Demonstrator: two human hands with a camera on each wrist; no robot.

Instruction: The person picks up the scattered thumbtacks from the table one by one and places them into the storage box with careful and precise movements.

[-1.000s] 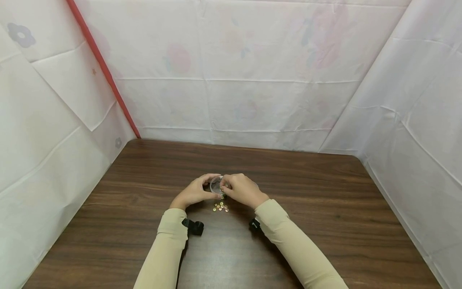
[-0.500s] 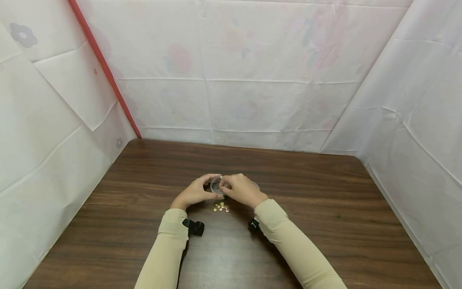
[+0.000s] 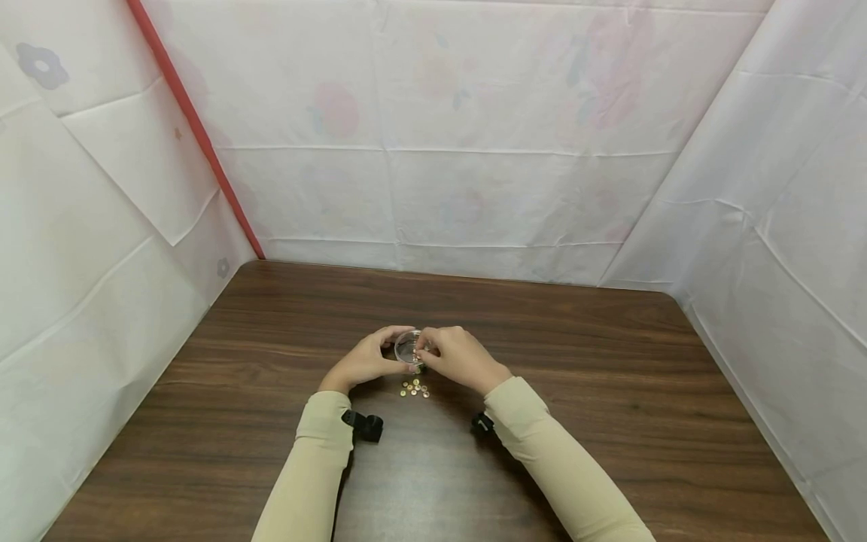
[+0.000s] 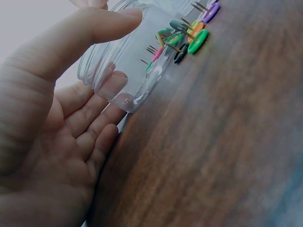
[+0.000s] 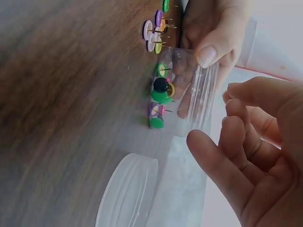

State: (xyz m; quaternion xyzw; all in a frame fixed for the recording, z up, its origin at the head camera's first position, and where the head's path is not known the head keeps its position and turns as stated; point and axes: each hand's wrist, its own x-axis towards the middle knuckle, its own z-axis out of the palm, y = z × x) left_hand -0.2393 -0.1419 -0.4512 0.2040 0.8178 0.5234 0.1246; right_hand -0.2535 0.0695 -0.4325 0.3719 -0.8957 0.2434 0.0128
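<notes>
A clear plastic jar [image 3: 403,348] stands on the table, my left hand [image 3: 366,363] gripping it between thumb and fingers. Several coloured thumbtacks [image 5: 160,95] lie at the bottom of the jar, green, black, pink and purple among them. Bent fingers of my right hand [image 3: 467,361] are over the jar's mouth, thumb and index tips close together. I cannot tell whether a thumbtack is between those tips. Beside the jar, on my side, a loose group of thumbtacks [image 3: 415,389] lies on the table with pins up.
A clear round lid [image 5: 128,189] lies on the table beside the jar; my right hand hides it in the head view. The brown wooden table [image 3: 576,339] is enclosed by white printed sheeting [image 3: 433,188] at the back and sides.
My right hand dips slightly toward the jar's mouth, then shifts back a little to the right. The left hand keeps its hold on the jar, and the loose thumbtacks stay put.
</notes>
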